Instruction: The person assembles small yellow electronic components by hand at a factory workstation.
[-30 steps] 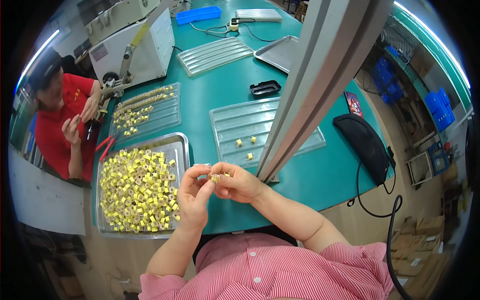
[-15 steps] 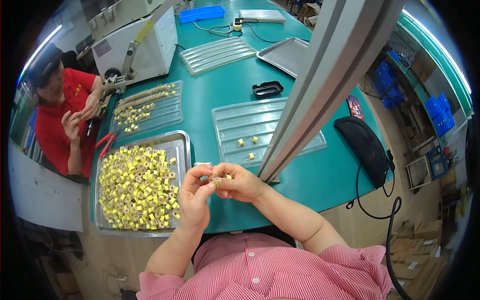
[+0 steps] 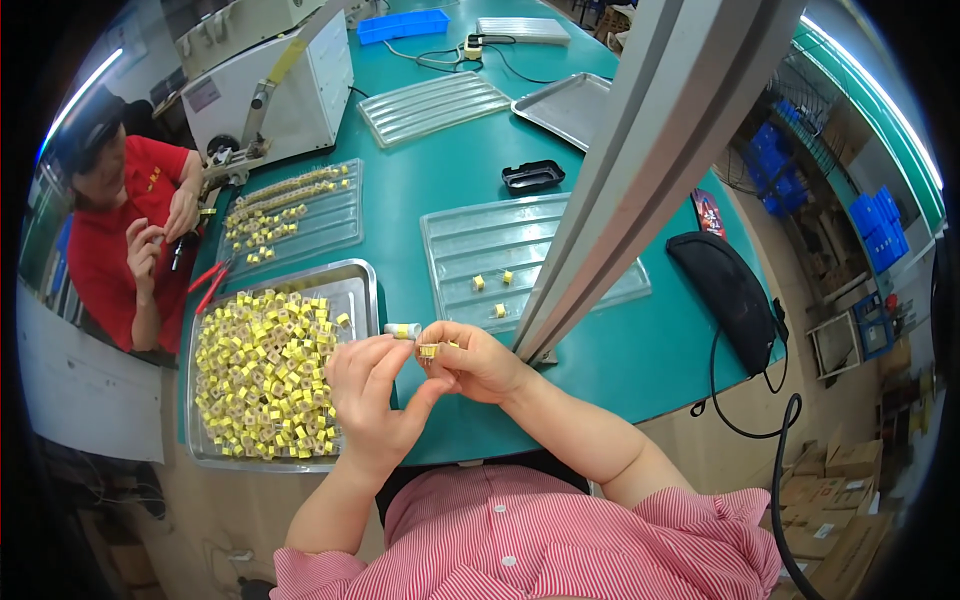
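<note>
A: At a green bench [image 3: 640, 345], a worker's right hand [image 3: 482, 365] pinches a small yellow-wrapped part [image 3: 429, 351] in its fingers, just inside the near edge. And the left?

B: The left hand [image 3: 378, 405] is spread, thumb apart from forefinger, its tips beside the part. Whether they touch it, I cannot tell.

A: Why work so close to the body?

B: Probably for a steady, near view, with supplies within reach. A metal tray [image 3: 372, 300] heaped with yellow parts [image 3: 262, 375] lies beside the left hand; its raised rim likely stops the pile spilling.

A: And ahead?

B: A clear ribbed tray [image 3: 485, 232], three similar parts [image 3: 478, 284] on it; the ribs presumably stop them wandering.

A: Room to move?

B: A strip of green bench top runs between the two trays, though a grey cylinder [image 3: 402, 330] lies just past the left fingertips. On the right, a metal post [image 3: 620, 195] slants across the ribbed tray, its foot near the right wrist, narrowing that side.
</note>
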Motion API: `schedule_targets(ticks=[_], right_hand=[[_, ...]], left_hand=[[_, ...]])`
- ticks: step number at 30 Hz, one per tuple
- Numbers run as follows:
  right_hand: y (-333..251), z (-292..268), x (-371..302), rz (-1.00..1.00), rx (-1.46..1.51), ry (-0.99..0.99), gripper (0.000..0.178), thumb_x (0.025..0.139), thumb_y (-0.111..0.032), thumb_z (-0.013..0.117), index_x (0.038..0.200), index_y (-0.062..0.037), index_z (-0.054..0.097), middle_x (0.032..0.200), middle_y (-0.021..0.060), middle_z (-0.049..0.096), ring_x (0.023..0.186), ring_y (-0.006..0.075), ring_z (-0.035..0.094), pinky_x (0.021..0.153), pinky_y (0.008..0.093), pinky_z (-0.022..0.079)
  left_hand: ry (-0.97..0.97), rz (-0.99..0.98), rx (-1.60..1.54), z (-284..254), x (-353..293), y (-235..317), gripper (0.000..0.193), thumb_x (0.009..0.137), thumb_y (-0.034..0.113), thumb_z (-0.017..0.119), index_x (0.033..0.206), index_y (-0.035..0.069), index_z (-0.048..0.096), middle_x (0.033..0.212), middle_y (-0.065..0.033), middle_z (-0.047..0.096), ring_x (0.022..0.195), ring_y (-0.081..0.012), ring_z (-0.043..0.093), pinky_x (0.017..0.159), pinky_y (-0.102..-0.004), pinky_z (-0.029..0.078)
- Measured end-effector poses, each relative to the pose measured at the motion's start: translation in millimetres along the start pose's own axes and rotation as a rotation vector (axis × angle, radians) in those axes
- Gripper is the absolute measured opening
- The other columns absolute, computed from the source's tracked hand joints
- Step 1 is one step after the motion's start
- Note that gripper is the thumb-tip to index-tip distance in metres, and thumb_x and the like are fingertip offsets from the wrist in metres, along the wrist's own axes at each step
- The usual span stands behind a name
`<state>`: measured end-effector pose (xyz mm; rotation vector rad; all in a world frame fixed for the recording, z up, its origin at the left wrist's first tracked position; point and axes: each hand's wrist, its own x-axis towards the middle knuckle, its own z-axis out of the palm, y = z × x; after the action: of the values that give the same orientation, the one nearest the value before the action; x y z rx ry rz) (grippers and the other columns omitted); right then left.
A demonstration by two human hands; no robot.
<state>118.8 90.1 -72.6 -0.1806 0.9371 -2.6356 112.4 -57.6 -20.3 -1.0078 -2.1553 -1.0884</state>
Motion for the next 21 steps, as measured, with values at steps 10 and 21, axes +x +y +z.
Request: schedule_targets(ticks=[10, 21], right_hand=[[1.4, -3.6, 0.4, -0.029, -0.045, 0.023, 0.014, 0.082, -0.012, 0.054, 0.093, -0.0039, 0.051, 0.064, 0.0009, 0.049, 0.052, 0.0069, 0.043, 0.047, 0.019, 0.034], [-3.0, -0.1, 1.4, -0.077, -0.319, 0.042, 0.014, 0.08, -0.012, 0.057, 0.091, -0.0033, 0.055, 0.066, 0.0005, 0.05, 0.053, 0.006, 0.043, 0.046, 0.0187, 0.034]], left_hand=[[0.011, 0.214, 0.421, 0.3, 5.2, 7.2, 0.014, 0.067, 0.009, 0.063, 0.08, 0.007, 0.058, 0.077, -0.0029, 0.057, 0.075, -0.017, 0.056, 0.082, -0.0383, 0.035], [-0.237, 0.045, 0.166, -14.4, 22.7, -12.2, 0.009, 0.066, 0.01, 0.065, 0.071, 0.007, 0.058, 0.065, -0.0035, 0.054, 0.067, -0.0174, 0.054, 0.069, -0.0314, 0.036]])
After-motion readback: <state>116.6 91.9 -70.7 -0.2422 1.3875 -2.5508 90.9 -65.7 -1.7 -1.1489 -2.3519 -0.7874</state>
